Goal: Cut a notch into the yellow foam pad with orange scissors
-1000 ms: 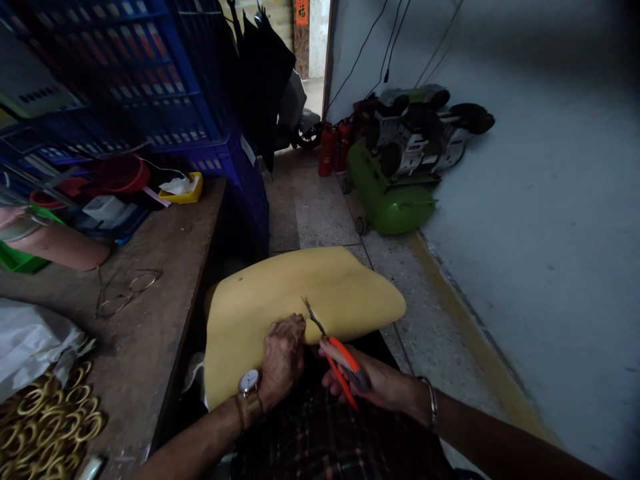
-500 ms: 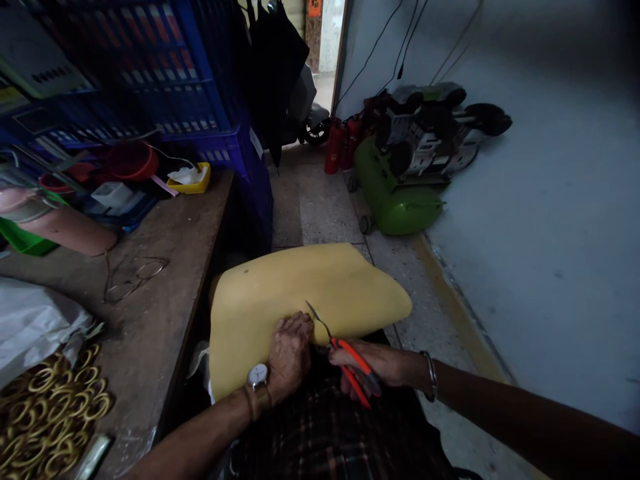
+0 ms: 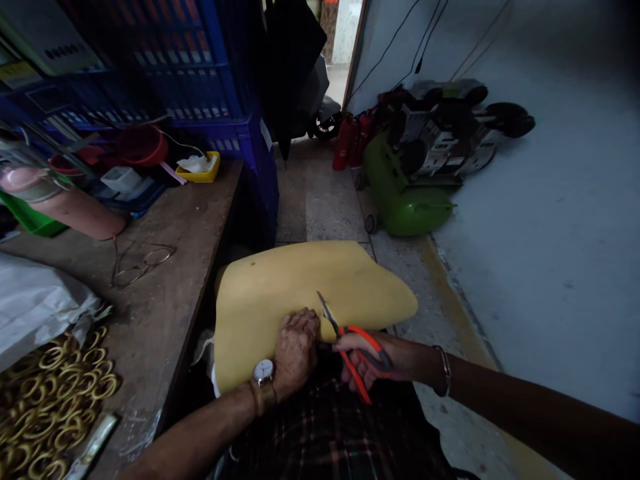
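A large yellow sheet, bendy at its right end, lies across my lap. My left hand, with a watch at the wrist, presses on its near edge, fingers curled over it; the thumb is hidden. In my right hand are scissors with orange and grey handles. Their handles are spread apart. One blade lies over the top of the sheet, where a short slit shows beside it, just right of my left fingers. The other blade is hidden under the sheet.
On the left, a wooden bench holds many brass-coloured rings, a white bag, eyeglasses and a pink cylinder. Blue crates stand behind it. A green air compressor and red fire extinguishers sit along the right wall.
The scissors' handles have spread wider in my right hand, and the blades have moved slightly farther along the sheet. My left hand stays on the sheet. The view has shifted a little.
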Demonstrator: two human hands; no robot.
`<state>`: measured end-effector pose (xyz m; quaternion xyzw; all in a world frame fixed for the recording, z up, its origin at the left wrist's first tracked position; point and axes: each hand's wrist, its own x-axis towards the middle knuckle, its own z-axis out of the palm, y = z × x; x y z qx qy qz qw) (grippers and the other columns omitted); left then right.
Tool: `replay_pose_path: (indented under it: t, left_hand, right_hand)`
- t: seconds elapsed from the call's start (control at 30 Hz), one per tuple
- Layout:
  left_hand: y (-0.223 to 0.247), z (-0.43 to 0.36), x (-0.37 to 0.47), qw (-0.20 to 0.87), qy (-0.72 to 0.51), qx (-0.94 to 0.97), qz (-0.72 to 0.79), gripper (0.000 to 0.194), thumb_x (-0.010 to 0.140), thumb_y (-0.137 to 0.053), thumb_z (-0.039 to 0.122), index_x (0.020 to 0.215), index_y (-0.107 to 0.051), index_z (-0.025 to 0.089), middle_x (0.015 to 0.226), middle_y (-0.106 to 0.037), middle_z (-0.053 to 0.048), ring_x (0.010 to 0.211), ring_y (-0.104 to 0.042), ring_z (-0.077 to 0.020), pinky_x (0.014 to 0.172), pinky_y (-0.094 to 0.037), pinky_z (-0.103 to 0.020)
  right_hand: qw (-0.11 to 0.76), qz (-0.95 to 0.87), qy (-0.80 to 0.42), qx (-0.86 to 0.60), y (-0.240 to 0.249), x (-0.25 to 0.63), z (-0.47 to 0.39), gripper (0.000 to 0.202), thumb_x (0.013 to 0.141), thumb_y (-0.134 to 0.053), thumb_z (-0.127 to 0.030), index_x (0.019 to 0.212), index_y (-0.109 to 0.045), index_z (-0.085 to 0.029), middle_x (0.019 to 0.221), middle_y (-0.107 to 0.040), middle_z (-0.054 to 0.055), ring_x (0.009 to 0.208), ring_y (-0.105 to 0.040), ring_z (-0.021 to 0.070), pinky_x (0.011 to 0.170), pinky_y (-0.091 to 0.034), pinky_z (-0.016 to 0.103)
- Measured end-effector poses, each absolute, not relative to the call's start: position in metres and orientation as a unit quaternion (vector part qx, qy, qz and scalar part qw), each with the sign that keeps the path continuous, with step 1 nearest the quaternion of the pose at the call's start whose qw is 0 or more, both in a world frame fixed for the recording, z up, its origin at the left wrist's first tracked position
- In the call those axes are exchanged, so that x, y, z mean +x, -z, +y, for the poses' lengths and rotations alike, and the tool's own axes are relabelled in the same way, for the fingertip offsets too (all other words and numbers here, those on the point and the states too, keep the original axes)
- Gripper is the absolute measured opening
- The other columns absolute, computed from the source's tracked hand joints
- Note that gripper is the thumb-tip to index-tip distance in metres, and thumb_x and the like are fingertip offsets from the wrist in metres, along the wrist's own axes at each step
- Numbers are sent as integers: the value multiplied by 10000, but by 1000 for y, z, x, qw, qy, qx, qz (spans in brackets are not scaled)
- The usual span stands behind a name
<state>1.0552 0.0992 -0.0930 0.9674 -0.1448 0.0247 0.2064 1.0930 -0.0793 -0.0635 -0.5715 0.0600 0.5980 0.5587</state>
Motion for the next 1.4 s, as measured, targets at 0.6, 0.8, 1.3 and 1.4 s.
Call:
replay_pose_path:
  t: [0.6, 0.8, 1.3, 1.4]
  left_hand:
    - [101, 100, 1055, 211, -3, 967, -144, 301, 772, -428, 37, 983, -625, 123, 1095, -641, -119, 1052, -561, -233, 911, -425, -407]
    - [98, 99, 1056, 217, 14, 967, -132, 340, 750, -410, 27, 995, -624, 122, 1094, -637, -132, 1042, -563, -234, 914, -419, -426]
    - [98, 103, 1059, 249, 26, 961, -118, 424, 657, -407, 8, 1022, -596, 115, 1070, -643, -123, 996, -576, -236, 886, -425, -418]
    - [98, 103, 1060, 245, 27, 963, -113, 389, 669, -402, 10, 978, -606, 132, 1033, -651, -118, 962, -585, -232, 854, -434, -417]
  right_hand:
    - [512, -23, -540, -667, 52, 1090, -67, 297, 700, -535, -421, 583, -511, -149, 488, -537, -16, 410, -513, 80, 365, -360, 157]
    - [519, -27, -512, -684, 56, 1082, -66, 186, 701, -496, -347, 626, -451, -183, 473, -477, -54, 387, -461, 79, 362, -342, 179]
    - [499, -84, -497, -705, 54, 1087, -74, 244, 743, -456, -374, 594, -452, -181, 526, -497, -17, 443, -463, 89, 433, -353, 210]
    - [518, -22, -529, -672, 57, 1090, -69, 338, 729, -457, -505, 668, -484, -174, 495, -530, -11, 404, -486, 97, 389, -345, 196]
